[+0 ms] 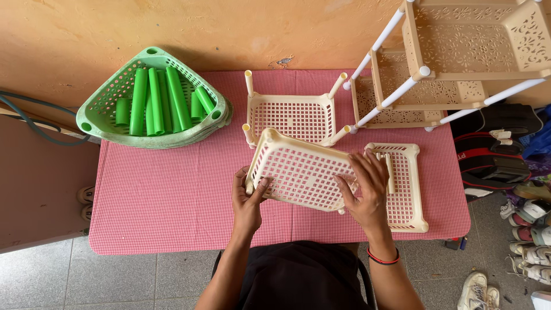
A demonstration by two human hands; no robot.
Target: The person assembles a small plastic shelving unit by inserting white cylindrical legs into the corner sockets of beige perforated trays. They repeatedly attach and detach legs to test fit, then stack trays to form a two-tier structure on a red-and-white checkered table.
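A desk (172, 195) in red-checked cloth carries stacked green trays (109, 123) filled with green tubes (156, 100), a cream tray (293, 117) with posts, another cream tray (410, 189), and a rack (453, 63).
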